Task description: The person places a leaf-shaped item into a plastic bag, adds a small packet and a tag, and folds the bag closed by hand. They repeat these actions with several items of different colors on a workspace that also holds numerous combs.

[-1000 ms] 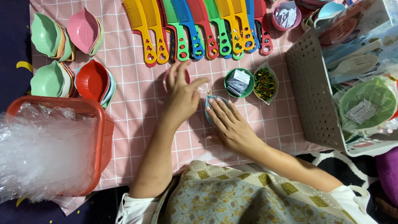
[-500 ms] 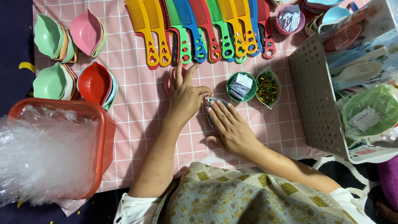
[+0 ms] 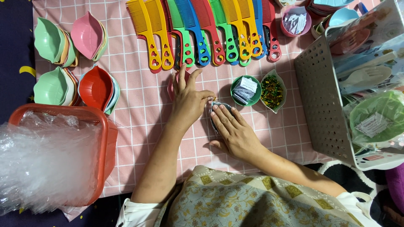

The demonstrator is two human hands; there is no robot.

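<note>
Pink checked cloth (image 3: 139, 126) covers the surface where I work, with dark floor at its left edge. My left hand (image 3: 188, 101) lies over a small pink dish (image 3: 171, 86), its fingers spread, thumb and forefinger pinched at a tiny item I cannot make out, just above a small dark dish (image 3: 214, 110). My right hand (image 3: 235, 132) rests flat on that dark dish, fingers together and stretched out, covering most of it; it grips nothing that I can see. The dish sits in the middle of the cloth, between my two hands, just left of a green bowl (image 3: 246, 90) holding grey packets. Beside that bowl stands a leaf-shaped dish (image 3: 272, 90) full of small coloured bits. Along the top lies a row of combs (image 3: 202, 33) in yellow, red, green and blue, handles pointing toward me. At upper left are stacks of leaf-shaped bowls (image 3: 50, 42), green and pink, with a red one (image 3: 96, 87) below them. A red basket (image 3: 105, 143) stuffed with clear plastic bags (image 3: 42, 164) sits at lower left. On the right a grey perforated crate (image 3: 322, 101) holds spoons and wrapped plates.
</note>
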